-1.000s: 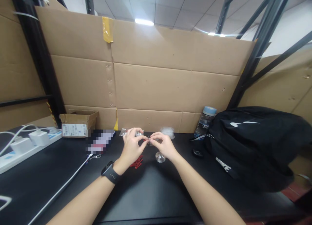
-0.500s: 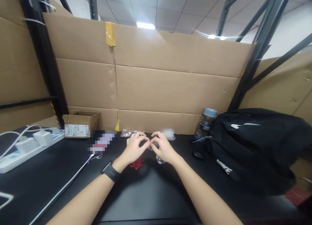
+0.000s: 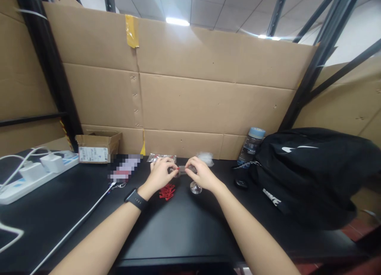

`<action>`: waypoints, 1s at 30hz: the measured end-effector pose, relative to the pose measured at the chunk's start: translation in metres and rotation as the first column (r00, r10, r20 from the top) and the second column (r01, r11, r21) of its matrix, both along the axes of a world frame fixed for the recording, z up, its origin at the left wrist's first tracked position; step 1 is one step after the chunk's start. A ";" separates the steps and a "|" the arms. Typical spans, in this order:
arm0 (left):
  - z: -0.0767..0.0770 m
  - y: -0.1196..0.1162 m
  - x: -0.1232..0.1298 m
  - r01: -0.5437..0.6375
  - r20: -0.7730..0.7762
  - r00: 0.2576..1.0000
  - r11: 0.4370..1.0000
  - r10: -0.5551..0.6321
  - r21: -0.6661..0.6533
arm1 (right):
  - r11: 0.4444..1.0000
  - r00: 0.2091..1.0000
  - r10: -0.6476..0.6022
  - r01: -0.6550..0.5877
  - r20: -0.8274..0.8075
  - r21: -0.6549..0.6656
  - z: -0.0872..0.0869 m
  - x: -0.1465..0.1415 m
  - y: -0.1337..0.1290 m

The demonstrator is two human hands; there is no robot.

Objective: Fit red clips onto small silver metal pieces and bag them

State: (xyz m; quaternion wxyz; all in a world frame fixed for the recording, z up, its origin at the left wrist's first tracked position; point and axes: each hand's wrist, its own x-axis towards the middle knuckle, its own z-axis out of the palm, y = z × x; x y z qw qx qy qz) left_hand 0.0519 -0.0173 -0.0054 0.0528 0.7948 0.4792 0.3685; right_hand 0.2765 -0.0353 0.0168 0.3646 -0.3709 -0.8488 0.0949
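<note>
In the middle of the black table, my left hand [image 3: 161, 174] and my right hand [image 3: 201, 173] face each other with fingertips pinched. Stretched between them is a small, see-through, greyish plastic piece [image 3: 182, 170]; its exact kind is too small to make out. A speck of red shows at my left fingertips. Below my left hand lies a loose pile of small red strips [image 3: 167, 192]. Under my right hand stands a small, round, clear container [image 3: 195, 187], whose contents I cannot make out. A dark watch [image 3: 135, 199] is on my left wrist.
Clear packets [image 3: 162, 157] and a whitish plastic bag [image 3: 206, 159] lie behind the hands. At right are a bottle [image 3: 249, 148], a black mouse [image 3: 241, 183] and a black bag [image 3: 309, 179]. A small carton [image 3: 98, 148], phone [image 3: 126, 168] and power strip [image 3: 38, 178] sit at left.
My hands have drawn slightly apart, and the see-through piece between them now shows. The camera view has tipped slightly downward.
</note>
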 end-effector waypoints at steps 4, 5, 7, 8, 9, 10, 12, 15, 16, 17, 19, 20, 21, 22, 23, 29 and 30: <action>-0.004 0.011 -0.022 -0.090 -0.093 0.992 0.995 0.085 -0.052 | 0.976 0.956 0.085 -0.024 0.279 -0.216 0.003 0.022 0.004; -0.005 0.013 -0.026 -0.106 -0.126 0.987 0.993 0.097 -0.061 | 0.964 0.943 0.103 -0.016 0.317 -0.267 0.002 0.028 0.005; -0.005 0.014 -0.031 -0.124 -0.187 0.977 0.989 0.106 -0.085 | 0.937 0.932 0.116 0.011 0.342 -0.348 0.001 0.035 0.008; -0.005 0.014 -0.032 -0.129 -0.208 0.972 0.987 0.108 -0.094 | 0.924 0.933 0.121 0.019 0.339 -0.382 0.000 0.037 0.010; -0.004 0.013 -0.031 -0.135 -0.222 0.969 0.987 0.112 -0.091 | 0.911 0.935 0.130 0.020 0.331 -0.413 -0.001 0.039 0.011; -0.003 0.012 -0.030 -0.140 -0.226 0.967 0.987 0.120 -0.076 | 0.899 0.935 0.143 0.015 0.325 -0.438 -0.001 0.039 0.012; -0.001 0.008 -0.026 -0.117 -0.225 0.969 0.992 0.106 -0.038 | 0.887 0.934 0.160 0.006 0.319 -0.462 -0.002 0.039 0.013; 0.002 0.000 -0.020 0.049 -0.244 0.968 0.997 -0.061 -0.055 | 0.896 0.932 0.149 0.015 0.331 -0.444 -0.002 0.037 0.012; 0.002 -0.003 -0.018 0.107 -0.247 0.961 0.992 -0.121 -0.071 | 0.900 0.931 0.145 0.017 0.335 -0.435 -0.001 0.037 0.012; 0.002 -0.006 -0.016 0.149 -0.244 0.956 0.986 -0.164 -0.081 | 0.903 0.931 0.142 0.017 0.336 -0.429 0.000 0.037 0.011; 0.002 -0.011 -0.014 0.178 -0.235 0.953 0.980 -0.193 -0.084 | 0.908 0.932 0.137 0.017 0.335 -0.418 0.001 0.037 0.010; 0.001 -0.013 -0.012 0.178 -0.240 0.951 0.980 -0.194 -0.087 | 0.910 0.934 0.132 0.019 0.333 -0.413 0.002 0.038 0.009; 0.001 -0.014 -0.011 0.174 -0.253 0.948 0.980 -0.192 -0.092 | 0.912 0.935 0.128 0.019 0.329 -0.409 0.003 0.038 0.009; 0.001 -0.015 -0.010 0.166 -0.272 0.944 0.981 -0.187 -0.098 | 0.913 0.937 0.127 0.018 0.325 -0.407 0.004 0.039 0.008; 0.001 -0.016 -0.009 0.157 -0.290 0.940 0.982 -0.181 -0.104 | 0.914 0.939 0.127 0.015 0.320 -0.406 0.005 0.040 0.008; 0.000 -0.015 -0.004 0.136 -0.311 0.938 0.988 -0.153 -0.076 | 0.936 0.956 0.093 0.011 0.278 -0.351 0.008 0.041 0.007; 0.001 -0.015 -0.003 0.139 -0.290 0.945 0.988 -0.151 -0.063 | 0.942 0.964 0.087 0.003 0.251 -0.335 0.009 0.040 0.006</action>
